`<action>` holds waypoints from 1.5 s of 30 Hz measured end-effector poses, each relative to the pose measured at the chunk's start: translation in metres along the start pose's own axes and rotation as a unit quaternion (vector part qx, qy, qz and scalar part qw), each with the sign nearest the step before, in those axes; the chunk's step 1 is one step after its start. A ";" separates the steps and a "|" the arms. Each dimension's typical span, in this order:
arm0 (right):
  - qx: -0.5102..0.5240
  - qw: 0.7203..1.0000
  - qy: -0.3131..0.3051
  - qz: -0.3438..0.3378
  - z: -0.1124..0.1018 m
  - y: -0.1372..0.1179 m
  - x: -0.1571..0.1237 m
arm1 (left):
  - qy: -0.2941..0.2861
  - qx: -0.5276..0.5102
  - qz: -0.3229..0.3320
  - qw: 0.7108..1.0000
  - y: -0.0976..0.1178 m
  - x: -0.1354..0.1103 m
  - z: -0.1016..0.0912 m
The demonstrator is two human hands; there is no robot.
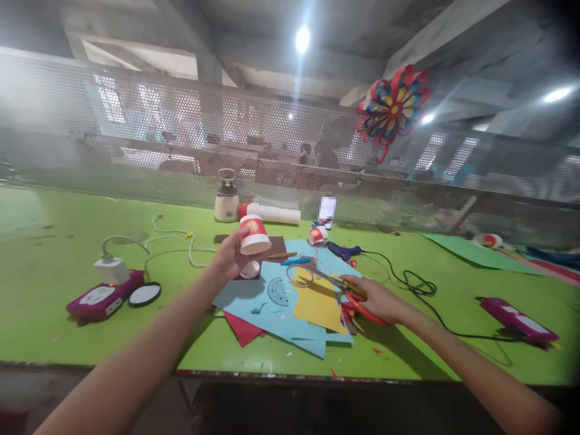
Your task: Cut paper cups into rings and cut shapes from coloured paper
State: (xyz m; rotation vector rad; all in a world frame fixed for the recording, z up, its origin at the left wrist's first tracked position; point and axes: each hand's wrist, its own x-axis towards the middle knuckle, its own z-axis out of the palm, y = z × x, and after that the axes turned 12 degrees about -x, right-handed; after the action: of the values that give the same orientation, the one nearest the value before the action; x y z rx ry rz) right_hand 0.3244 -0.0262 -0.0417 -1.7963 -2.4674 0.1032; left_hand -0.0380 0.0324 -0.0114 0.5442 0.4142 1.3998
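My left hand (229,256) is closed around a red and white paper cup (254,235), held upside down just above the green table (54,241). Below the cup lies a small round lid (250,270). My right hand (377,299) rests on a pair of red-handled scissors (357,304), fingers curled over the handles. The scissors lie on a yellow sheet (317,305) atop light blue paper (276,311). A clear protractor (278,290) and a tape ring (299,275) sit on the paper.
A red sheet (242,330) pokes out under the blue. A blue glue gun (341,249) with black cable (417,284), a second cup (318,235), a white roll (274,214), a jar (226,196), chargers and purple devices (103,298) (516,317) lie around. A paper flower (393,107) hangs on the mesh.
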 end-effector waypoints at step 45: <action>0.344 0.931 -0.008 -0.120 0.003 -0.053 0.008 | -0.019 0.118 0.016 0.993 -0.016 -0.012 0.005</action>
State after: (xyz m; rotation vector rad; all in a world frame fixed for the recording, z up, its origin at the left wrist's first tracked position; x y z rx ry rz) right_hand 0.2713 -0.0352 -0.0390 -1.1903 -2.2180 0.8443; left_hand -0.0235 0.0181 -0.0174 0.7722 0.5456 1.3776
